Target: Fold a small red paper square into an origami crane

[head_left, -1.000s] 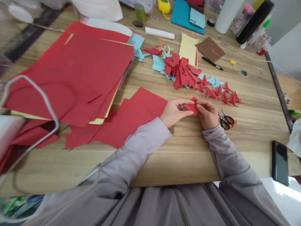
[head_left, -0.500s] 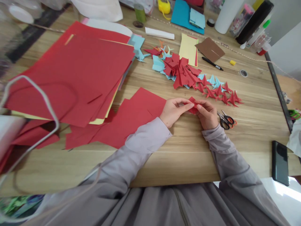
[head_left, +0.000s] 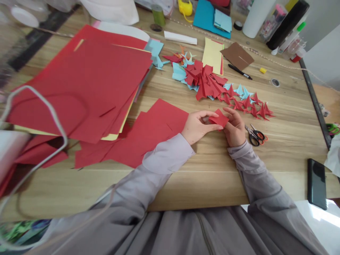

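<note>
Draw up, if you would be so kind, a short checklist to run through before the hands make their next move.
1. Paper secured by the left hand: ok; thumb and fingers hold the small red paper.
2. Right hand gripping too: cannot tell; it is at the paper's right side, its thumb hidden.
3. Scissors well away from the right hand: not ok; they lie close beside it.
4. Phone out of the way: ok; it lies far to the right.
5. Creases sharp: cannot tell; too small to see.
</note>
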The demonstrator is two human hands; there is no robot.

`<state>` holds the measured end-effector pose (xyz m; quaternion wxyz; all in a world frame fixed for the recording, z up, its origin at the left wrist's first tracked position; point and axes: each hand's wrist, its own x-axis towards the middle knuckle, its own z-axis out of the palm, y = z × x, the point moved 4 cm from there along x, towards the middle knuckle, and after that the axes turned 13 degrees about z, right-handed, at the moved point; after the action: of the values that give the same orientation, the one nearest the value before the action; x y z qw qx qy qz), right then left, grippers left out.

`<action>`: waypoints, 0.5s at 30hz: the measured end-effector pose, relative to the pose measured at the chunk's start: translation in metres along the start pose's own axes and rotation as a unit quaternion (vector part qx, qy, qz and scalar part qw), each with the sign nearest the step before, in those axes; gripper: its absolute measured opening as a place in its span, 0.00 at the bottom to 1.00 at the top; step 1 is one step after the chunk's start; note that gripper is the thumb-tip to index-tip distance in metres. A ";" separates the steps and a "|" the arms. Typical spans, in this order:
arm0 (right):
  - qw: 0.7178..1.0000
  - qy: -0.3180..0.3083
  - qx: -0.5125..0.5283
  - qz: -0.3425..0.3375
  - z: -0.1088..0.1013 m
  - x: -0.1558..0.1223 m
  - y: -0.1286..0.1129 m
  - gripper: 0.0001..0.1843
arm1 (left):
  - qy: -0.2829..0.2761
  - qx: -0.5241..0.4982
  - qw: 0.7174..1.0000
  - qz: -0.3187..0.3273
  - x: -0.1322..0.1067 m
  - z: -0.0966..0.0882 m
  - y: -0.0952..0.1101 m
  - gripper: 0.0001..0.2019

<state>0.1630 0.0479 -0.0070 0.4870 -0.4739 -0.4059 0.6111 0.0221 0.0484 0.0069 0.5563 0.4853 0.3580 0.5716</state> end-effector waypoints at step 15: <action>1.000 0.026 -0.014 -0.005 -0.002 -0.001 0.004 0.15 | -0.010 0.075 0.993 0.086 0.003 -0.003 -0.001 0.14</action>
<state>0.1641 0.0467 -0.0109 0.4938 -0.4943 -0.4042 0.5903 0.0192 0.0520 0.0058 0.4707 0.5606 0.3514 0.5837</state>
